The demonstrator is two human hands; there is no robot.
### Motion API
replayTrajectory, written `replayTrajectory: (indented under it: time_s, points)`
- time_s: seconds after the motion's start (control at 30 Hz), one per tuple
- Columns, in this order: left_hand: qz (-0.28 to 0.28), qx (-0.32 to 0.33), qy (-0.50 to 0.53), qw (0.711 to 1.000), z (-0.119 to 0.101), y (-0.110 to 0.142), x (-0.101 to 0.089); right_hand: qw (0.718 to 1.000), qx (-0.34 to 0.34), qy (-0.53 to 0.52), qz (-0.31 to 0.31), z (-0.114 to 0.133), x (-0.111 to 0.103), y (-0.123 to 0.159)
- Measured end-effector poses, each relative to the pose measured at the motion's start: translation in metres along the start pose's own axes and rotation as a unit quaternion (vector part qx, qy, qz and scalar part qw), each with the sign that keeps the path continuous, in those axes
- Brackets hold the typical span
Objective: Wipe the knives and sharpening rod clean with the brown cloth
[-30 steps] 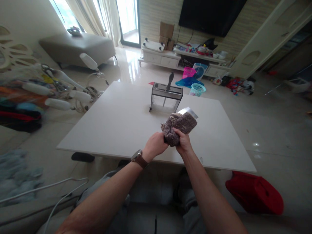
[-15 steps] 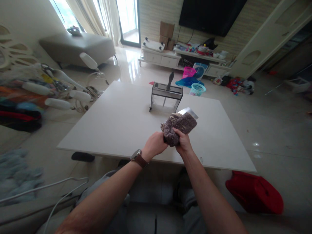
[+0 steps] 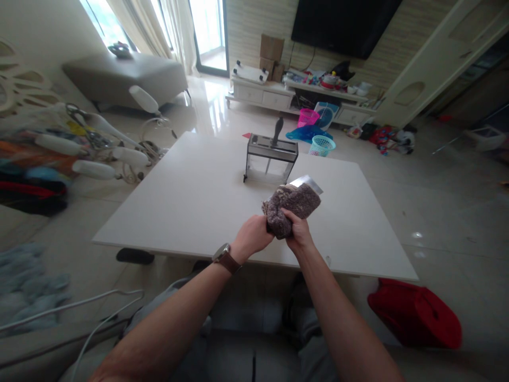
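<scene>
A broad knife blade point(image 3: 309, 183) sticks out, shiny, beyond a folded brown towel point(image 3: 296, 204) that wraps the rest of it. My right hand point(image 3: 299, 231) is closed on the towel from the right, its thumb pressed on top. My left hand point(image 3: 254, 236) makes a fist at the near end, around the knife's handle, which is mostly hidden by the fingers. Both hands are held above the near half of the white table point(image 3: 167, 201). Just beyond the towel stands a knife block point(image 3: 270, 159) with clear sides and one black-handled knife point(image 3: 277, 131) in it.
A red bag-like object point(image 3: 415, 313) lies by the table's near right corner. Past the far edge are a light-blue basket point(image 3: 323, 144) and a pink basket point(image 3: 308, 117) on the floor. A lamp with several white shades point(image 3: 131, 156) stands close on the left.
</scene>
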State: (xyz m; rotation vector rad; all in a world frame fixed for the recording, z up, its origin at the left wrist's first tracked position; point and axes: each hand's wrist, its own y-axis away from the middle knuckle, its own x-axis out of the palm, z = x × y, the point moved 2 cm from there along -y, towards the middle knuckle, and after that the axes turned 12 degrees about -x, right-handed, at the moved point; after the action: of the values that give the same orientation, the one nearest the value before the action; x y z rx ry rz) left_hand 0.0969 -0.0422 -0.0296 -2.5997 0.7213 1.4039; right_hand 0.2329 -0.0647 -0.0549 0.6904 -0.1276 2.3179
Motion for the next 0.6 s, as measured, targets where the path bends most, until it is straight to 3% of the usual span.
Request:
replayTrajectory:
  time_s: [0.6]
  points:
    - [0.010, -0.009, -0.004, 1.000, 0.0001, -0.0002, 0.0006, 1.000, -0.004, 0.003, -0.006, -0.0014, -0.0006, -0.0006]
